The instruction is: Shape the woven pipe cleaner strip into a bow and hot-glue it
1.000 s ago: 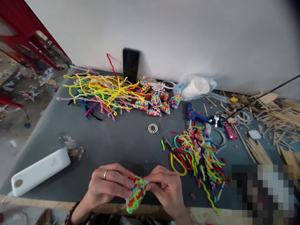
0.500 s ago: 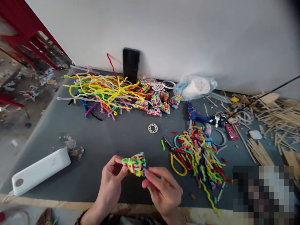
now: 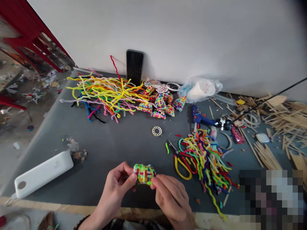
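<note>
Landmark: we place everything from the scissors (image 3: 180, 158) lying on the grey table (image 3: 115, 143).
Woven piece: a small multicoloured pipe-cleaner weave (image 3: 144, 173), held in the air just left of the scissors, toward the near edge.
Left hand (image 3: 117, 185): we pinch the weave's left end between thumb and fingers.
Right hand (image 3: 172, 198): our fingertips pinch its right end; this hand is nearer the scissors.
Long axis: left to right, spanning hand to hand.
Farther off: finished weaves (image 3: 158, 107) lie well beyond the scissors, near the wall.
</note>
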Action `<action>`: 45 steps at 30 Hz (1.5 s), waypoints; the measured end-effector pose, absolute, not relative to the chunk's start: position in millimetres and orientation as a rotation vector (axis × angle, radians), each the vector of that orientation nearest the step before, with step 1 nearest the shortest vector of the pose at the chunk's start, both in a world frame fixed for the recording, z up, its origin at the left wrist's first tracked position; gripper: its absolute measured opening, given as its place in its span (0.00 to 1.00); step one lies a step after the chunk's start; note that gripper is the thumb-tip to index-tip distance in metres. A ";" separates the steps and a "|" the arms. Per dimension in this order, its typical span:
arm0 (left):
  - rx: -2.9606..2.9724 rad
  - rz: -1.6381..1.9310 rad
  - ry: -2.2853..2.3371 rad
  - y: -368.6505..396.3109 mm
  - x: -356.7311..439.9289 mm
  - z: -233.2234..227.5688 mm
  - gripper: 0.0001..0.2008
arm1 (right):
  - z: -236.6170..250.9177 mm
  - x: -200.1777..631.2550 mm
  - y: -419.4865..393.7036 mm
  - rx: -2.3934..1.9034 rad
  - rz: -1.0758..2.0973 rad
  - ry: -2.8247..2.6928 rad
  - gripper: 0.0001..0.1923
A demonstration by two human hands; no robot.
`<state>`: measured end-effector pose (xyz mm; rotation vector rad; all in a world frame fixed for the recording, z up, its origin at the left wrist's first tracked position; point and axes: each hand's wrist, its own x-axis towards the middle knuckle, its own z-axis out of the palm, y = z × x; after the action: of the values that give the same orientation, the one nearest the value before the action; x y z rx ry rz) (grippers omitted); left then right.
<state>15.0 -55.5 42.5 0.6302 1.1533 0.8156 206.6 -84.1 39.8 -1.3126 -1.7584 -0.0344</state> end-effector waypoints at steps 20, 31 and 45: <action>0.720 0.812 0.994 -48.2 4.9 42.6 0.17 | 25.7 202.0 -80.3 -1.443 0.666 -1.261 0.09; 1.124 0.816 1.050 -59.4 19.8 24.3 0.35 | 26.6 187.2 -83.6 -1.483 1.043 -1.175 0.07; 1.425 0.925 0.978 -57.4 13.1 31.5 0.20 | 49.2 189.2 -84.4 -1.417 0.535 -1.517 0.15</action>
<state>13.1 -57.4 31.5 1.4248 0.9780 0.9251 189.2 -84.4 49.2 -1.4171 -1.5167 0.5346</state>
